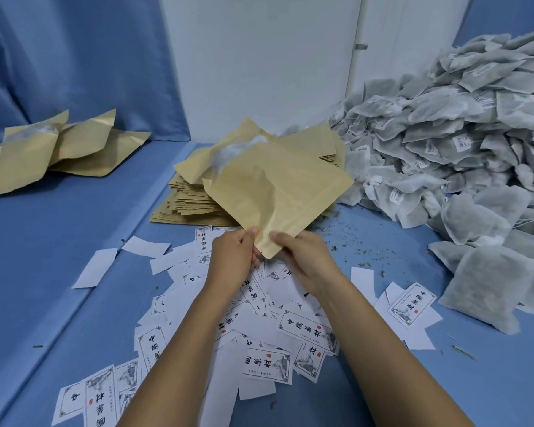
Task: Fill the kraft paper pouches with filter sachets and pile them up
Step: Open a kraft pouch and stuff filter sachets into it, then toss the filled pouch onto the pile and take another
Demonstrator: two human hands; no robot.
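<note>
Head camera, left to right: filled kraft pouches (59, 149) lie piled on the blue cloth (43, 257). At centre, the left hand (232, 257) and right hand (305, 260) both pinch the lower corner of a raised pouch (278, 192) above a stack of flat pouches (191, 201); a white sachet (244, 149) shows in its open mouth. A heap of filter sachets (444, 134) fills the right.

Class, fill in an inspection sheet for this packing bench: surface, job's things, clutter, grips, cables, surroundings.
Surface: blue cloth, flat.
Job's things: held pouch, white filling showing at its top; flat pouch stack behind it; filled pouches far left; sachet heap right.
Clutter: printed labels scattered under the arms; herb crumbs near the heap.
Grips: left hand and right hand pinch the held pouch's lower corner.
Cables: nothing seen.
Surroundings: white wall, blue curtain.
</note>
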